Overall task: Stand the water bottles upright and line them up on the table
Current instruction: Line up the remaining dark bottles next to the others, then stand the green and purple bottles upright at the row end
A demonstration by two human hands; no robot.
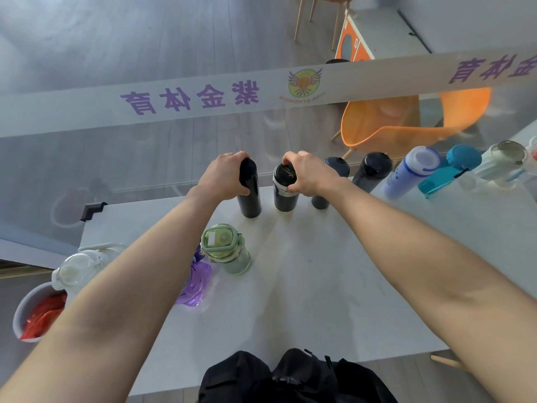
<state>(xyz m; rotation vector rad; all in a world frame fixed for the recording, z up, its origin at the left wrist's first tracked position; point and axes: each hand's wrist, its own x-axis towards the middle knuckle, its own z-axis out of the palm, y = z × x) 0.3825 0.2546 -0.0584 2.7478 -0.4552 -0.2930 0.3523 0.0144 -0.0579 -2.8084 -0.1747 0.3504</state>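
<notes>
Both hands clamped, left hand [225, 174] on black flask [249, 193], right hand [309, 174] on banded tumbler [285, 193], row mostly standing (green bottle [229, 251] unplaced).

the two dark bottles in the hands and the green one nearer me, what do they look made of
Slim black bottle in the left hand: probably coated metal, matte and opaque.
Dark tumbler under the right hand: likely steel; a shiny silver band shows below its black lid.
Green bottle: looks plastic, with a translucent pale body and a glossy lid.
</notes>
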